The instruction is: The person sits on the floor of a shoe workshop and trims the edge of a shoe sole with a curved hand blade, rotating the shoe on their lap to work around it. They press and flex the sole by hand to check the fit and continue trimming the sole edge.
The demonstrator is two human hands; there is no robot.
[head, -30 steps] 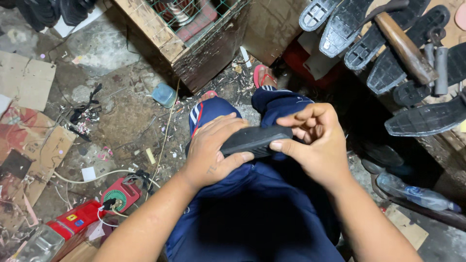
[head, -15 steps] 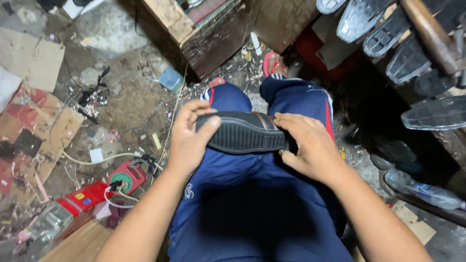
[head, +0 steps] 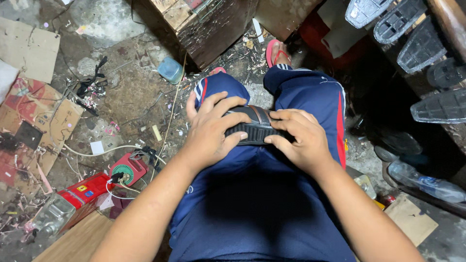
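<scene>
A black sandal with a ribbed edge and a dark strap lies across my lap, on dark blue trousers with red and white stripes. My left hand wraps over its left end, fingers spread across the top. My right hand grips its right end, fingers curled over the sole edge. Both hands hold the sandal between them, just above my thighs. My foot in a red flip-flop rests on the dirt floor ahead.
Several black shoe soles stand in a row at the upper right. A wooden crate sits ahead. A red power device with white cable, cardboard and scraps litter the left floor. A plastic bottle lies at the right.
The sandal has been turned in my hands from sole-up to showing its strap and ribbed edge. Both hands have closed in over it. The camera has tilted slightly toward my lap.
</scene>
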